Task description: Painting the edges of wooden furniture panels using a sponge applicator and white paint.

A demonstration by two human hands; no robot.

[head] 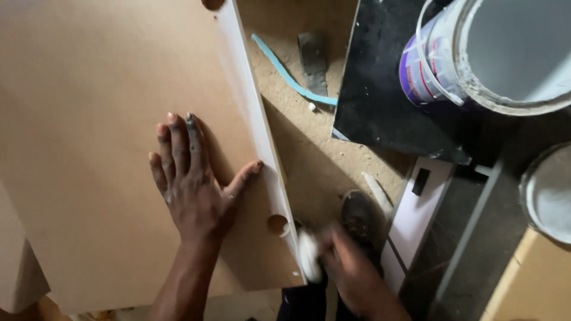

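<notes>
Now, one brown board (89, 148) with two round holes; left hand (193, 178) lies flat on it, fingers spread, gripping nothing. Right hand (351, 267), blurred, closes round one white pad (309, 255) against the board's white edge (262, 148). One open bucket (476, 53) stands beyond.

I see a sawdust-covered floor (309, 148), a black sheet (375, 101) lying on it, a dark paved strip at right, dim warm light.
</notes>
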